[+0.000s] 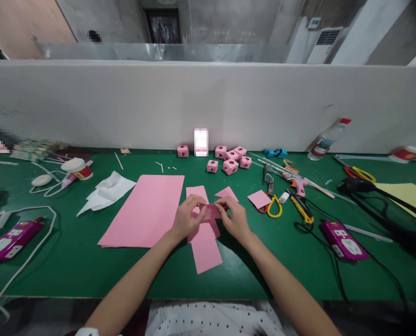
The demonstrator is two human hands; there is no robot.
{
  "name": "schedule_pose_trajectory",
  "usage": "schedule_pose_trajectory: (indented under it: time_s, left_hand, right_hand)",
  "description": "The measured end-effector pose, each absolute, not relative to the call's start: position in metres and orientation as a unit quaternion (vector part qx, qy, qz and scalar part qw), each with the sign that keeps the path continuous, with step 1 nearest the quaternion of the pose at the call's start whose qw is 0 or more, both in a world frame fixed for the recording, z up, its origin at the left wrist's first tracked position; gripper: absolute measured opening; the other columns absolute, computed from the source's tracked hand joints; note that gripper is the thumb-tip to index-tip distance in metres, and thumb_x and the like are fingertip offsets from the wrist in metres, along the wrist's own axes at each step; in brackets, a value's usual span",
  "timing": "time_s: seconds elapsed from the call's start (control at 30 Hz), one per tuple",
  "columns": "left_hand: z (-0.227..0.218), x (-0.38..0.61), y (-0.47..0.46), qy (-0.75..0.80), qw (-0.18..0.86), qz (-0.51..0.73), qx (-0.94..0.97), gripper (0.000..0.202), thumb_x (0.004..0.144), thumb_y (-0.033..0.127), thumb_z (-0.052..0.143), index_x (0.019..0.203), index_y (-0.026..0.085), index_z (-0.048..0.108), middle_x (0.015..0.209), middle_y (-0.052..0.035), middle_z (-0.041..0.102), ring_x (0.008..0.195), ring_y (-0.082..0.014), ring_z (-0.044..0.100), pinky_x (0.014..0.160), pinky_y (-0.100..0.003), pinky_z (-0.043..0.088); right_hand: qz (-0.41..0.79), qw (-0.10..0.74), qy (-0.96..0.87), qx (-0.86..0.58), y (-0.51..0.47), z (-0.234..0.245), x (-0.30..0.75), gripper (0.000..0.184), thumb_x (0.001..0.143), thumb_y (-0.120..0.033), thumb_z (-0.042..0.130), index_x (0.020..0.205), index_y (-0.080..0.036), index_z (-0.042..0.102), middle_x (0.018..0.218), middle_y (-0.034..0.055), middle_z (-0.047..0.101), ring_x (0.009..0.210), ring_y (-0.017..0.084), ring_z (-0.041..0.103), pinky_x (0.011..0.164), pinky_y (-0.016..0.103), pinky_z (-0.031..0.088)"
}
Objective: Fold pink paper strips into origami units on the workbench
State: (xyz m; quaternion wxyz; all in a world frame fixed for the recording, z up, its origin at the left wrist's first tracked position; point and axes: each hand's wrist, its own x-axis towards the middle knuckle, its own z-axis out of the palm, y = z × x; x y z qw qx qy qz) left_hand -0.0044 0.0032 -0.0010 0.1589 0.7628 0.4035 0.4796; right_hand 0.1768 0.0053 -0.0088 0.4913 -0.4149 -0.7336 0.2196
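Note:
Between my two hands is a small piece of pink paper [212, 212], pinched at its edges. My left hand [190, 217] closes on its left end, thumb against fingers. At the right end, my right hand [233, 215] grips it the same way. Beneath them lie several pink paper strips [206, 256] on the green table, partly covered by my hands. A stack of large pink paper sheets [145, 210] rests left of my left hand. Just beyond my right hand are a pink paper triangle [228, 192] and a pink paper square [259, 199].
Several folded pink paper cubes [231, 166] stand near the white partition [141, 107], beside a lit phone [201, 142]. To the right are scissors [274, 206], a pink glue gun [300, 185], a cutter [302, 209] and a bottle [329, 142]. White tissue [106, 192] and a cup [78, 168] are left.

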Motion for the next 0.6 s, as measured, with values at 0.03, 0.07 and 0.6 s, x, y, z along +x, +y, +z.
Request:
schedule_pose_trajectory:
  time_s: [0.03, 0.07, 0.6]
  left_hand:
    - [-0.0015, -0.0033, 0.0025, 0.398, 0.158, 0.476, 0.768, 0.008, 0.085, 0.016, 0.053, 0.089, 0.02, 0.059, 0.09, -0.0051, 0.062, 0.087, -0.0172, 0.06, 0.079, -0.032, 0.05]
    - [-0.0022, -0.0025, 0.0022, 0.394, 0.157, 0.472, 0.773, 0.008, 0.085, 0.015, 0.053, 0.088, 0.02, 0.058, 0.09, -0.005, 0.063, 0.088, -0.0174, 0.06, 0.079, -0.032, 0.05]
    - [-0.0047, -0.0027, 0.0042, 0.427, 0.152, 0.451, 0.769, 0.007, 0.08, 0.012, 0.056, 0.078, 0.019, 0.058, 0.077, -0.002, 0.062, 0.076, -0.0163, 0.059, 0.072, -0.03, 0.046]
  right_hand:
    - [0.221, 0.484, -0.743, -0.407, 0.004, -0.0099, 0.1749, 0.013, 0.092, -0.024, 0.05, 0.091, -0.021, 0.062, 0.086, 0.005, 0.064, 0.078, 0.018, 0.06, 0.07, 0.029, 0.049]
    - [0.222, 0.478, -0.749, -0.401, 0.0028, -0.0107, 0.1733, 0.013, 0.093, -0.025, 0.05, 0.091, -0.021, 0.062, 0.087, 0.0051, 0.064, 0.079, 0.018, 0.06, 0.071, 0.03, 0.049]
    - [0.22, 0.466, -0.763, -0.39, 0.0019, -0.0128, 0.173, 0.013, 0.092, -0.02, 0.049, 0.091, -0.021, 0.062, 0.087, 0.0054, 0.064, 0.078, 0.018, 0.059, 0.07, 0.03, 0.048]
